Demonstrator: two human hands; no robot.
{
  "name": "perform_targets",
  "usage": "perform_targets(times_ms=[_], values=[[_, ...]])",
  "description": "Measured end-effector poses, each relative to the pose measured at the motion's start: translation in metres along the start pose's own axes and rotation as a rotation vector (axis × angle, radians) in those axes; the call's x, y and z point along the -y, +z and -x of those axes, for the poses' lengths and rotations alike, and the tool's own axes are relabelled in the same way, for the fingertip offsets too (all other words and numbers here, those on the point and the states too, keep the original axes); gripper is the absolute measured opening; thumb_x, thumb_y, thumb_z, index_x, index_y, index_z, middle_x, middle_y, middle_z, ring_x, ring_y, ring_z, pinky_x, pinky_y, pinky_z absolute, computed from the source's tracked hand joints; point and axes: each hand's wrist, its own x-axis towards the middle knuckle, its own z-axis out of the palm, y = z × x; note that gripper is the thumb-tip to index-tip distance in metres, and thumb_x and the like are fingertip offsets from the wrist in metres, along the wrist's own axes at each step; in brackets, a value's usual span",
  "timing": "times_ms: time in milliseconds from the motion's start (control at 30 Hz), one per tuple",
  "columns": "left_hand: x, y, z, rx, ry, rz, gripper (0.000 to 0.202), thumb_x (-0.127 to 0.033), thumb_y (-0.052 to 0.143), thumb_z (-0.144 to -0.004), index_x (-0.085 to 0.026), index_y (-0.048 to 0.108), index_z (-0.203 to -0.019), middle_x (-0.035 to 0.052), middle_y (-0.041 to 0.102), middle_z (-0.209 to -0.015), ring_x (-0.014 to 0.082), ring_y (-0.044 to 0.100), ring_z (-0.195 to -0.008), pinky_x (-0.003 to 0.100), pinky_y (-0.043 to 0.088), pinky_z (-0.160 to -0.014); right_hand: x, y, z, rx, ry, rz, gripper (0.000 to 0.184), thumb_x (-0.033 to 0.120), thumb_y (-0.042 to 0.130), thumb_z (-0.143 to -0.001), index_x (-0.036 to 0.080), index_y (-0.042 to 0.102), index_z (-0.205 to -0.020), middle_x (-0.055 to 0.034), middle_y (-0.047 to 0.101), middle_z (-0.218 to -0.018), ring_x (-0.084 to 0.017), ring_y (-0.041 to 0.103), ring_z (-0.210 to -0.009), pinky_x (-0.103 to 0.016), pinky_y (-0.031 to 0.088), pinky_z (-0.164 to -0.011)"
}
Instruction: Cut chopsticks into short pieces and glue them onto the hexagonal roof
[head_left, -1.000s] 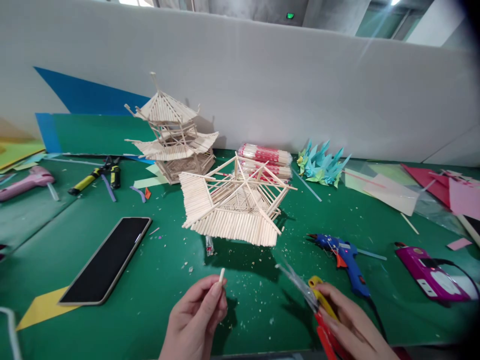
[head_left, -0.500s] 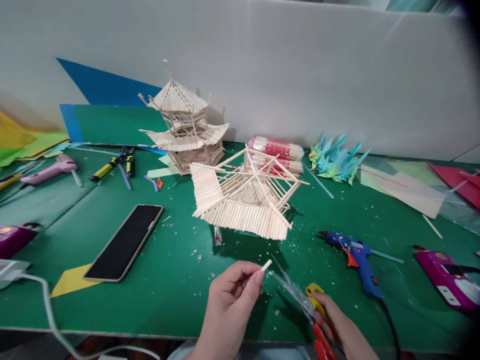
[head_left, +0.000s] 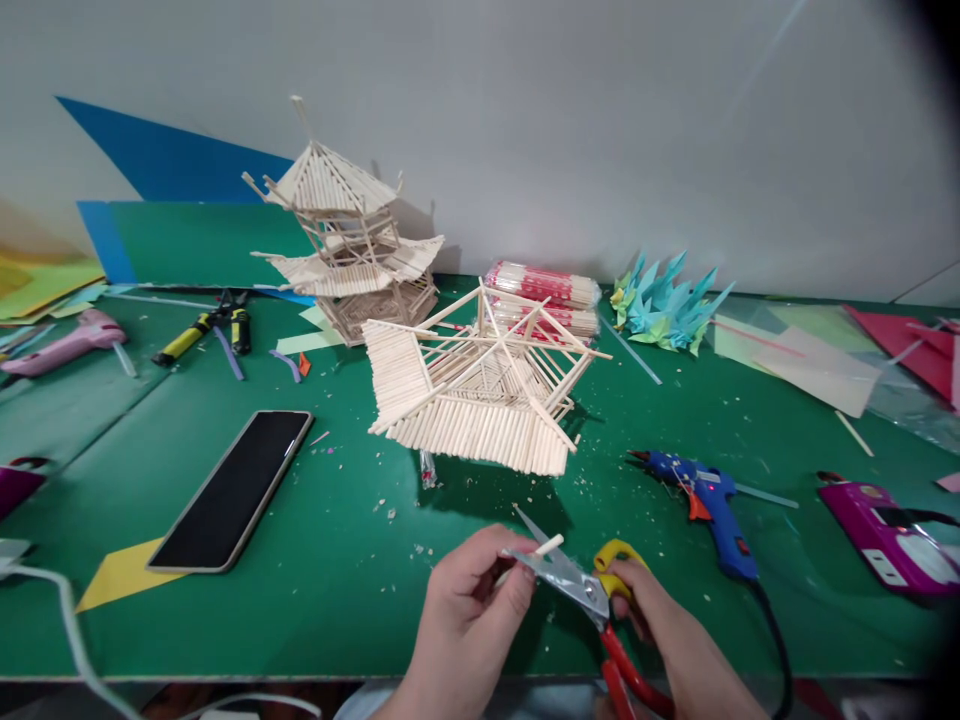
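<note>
My left hand pinches a thin wooden stick near the table's front edge. The stick's pale end pokes out past the fingertips, between the parted blades of a pair of scissors. Those scissors, with yellow and red handles, are gripped by my right hand; part of the lower handle hides its fingers. Just beyond both hands stands a partly covered stick roof frame, its left and front sides laid with close rows of sticks and its other sides bare rafters.
Behind stands a stick pagoda, beside wrapped bundles of sticks and a blue paper ornament. A blue glue gun and purple power socket lie right. A phone, pliers and pink glue gun lie left.
The scissors have moved left and up, so their blades are now around the stick in my left hand. More of the stick shows. The whole view has shifted slightly.
</note>
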Motion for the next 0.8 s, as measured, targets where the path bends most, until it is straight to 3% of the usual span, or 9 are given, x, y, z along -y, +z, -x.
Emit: perform_targets(times_ms=[133, 267, 400, 500, 600, 700, 800], values=[[0.001, -0.001, 0.000, 0.023, 0.009, -0.015, 0.011, -0.015, 0.062, -0.071, -0.020, 0.071, -0.070, 0.0010, 0.061, -0.064, 0.0115, 0.050, -0.055, 0.019, 0.039, -0.052, 0.002, -0.004, 0.000, 0.140, 0.097, 0.004, 0.067, 0.017, 0.063, -0.054, 0.020, 0.046, -0.118, -0.0092, 0.059, -0.093, -0.022, 0.059, -0.074, -0.028, 0.050, -0.059], [0.003, -0.001, 0.000, 0.049, 0.042, -0.032, 0.011, -0.017, 0.061, -0.073, -0.020, 0.070, -0.069, 0.0015, 0.058, -0.062, 0.0120, 0.048, -0.055, 0.020, 0.037, -0.051, 0.005, -0.001, 0.000, 0.074, 0.103, -0.075, 0.056, 0.018, 0.062, -0.053, 0.023, 0.056, -0.109, -0.0080, 0.061, -0.091, -0.020, 0.059, -0.067, -0.024, 0.049, -0.050], [0.005, 0.000, 0.003, 0.000, 0.057, -0.022, 0.011, -0.018, 0.060, -0.073, -0.021, 0.069, -0.068, 0.0005, 0.056, -0.061, 0.0120, 0.046, -0.054, 0.021, 0.035, -0.051, -0.004, 0.012, 0.001, -0.060, 0.096, -0.159, 0.052, 0.019, 0.064, -0.048, 0.026, 0.061, -0.099, -0.0013, 0.062, -0.075, -0.016, 0.056, -0.054, -0.021, 0.044, -0.043], [0.006, -0.001, 0.005, 0.014, 0.071, -0.067, 0.011, -0.019, 0.060, -0.074, -0.022, 0.069, -0.067, 0.0004, 0.054, -0.059, 0.0124, 0.044, -0.053, 0.022, 0.033, -0.051, -0.017, 0.022, -0.001, -0.108, 0.096, -0.182, 0.041, 0.021, 0.066, -0.046, 0.027, 0.063, -0.087, 0.0023, 0.060, -0.062, -0.017, 0.057, -0.051, -0.021, 0.043, -0.044], [0.007, -0.003, 0.007, 0.018, 0.090, -0.098, 0.011, -0.021, 0.060, -0.074, -0.022, 0.068, -0.067, 0.0011, 0.054, -0.059, 0.0134, 0.045, -0.054, 0.023, 0.033, -0.052, -0.021, 0.024, -0.003, -0.077, 0.142, -0.145, 0.026, 0.022, 0.059, -0.057, 0.027, 0.063, -0.082, 0.0028, 0.059, -0.056, -0.017, 0.059, -0.052, -0.022, 0.044, -0.048], [0.006, -0.004, 0.008, 0.039, 0.117, -0.106, 0.012, -0.023, 0.060, -0.074, -0.022, 0.069, -0.066, 0.0016, 0.055, -0.057, 0.0140, 0.045, -0.053, 0.024, 0.033, -0.052, -0.016, 0.019, -0.004, 0.031, 0.176, -0.085, 0.028, 0.016, 0.052, -0.062, 0.027, 0.062, -0.086, 0.0005, 0.066, -0.065, -0.018, 0.063, -0.062, -0.022, 0.046, -0.056], [0.004, -0.005, 0.010, 0.037, 0.138, -0.109, 0.011, -0.024, 0.063, -0.073, -0.023, 0.070, -0.065, 0.0023, 0.056, -0.056, 0.0146, 0.047, -0.053, 0.024, 0.034, -0.054, -0.013, 0.017, -0.002, 0.019, 0.136, -0.044, 0.035, 0.014, 0.055, -0.057, 0.027, 0.060, -0.088, -0.0009, 0.069, -0.076, -0.020, 0.064, -0.070, -0.021, 0.047, -0.058]])
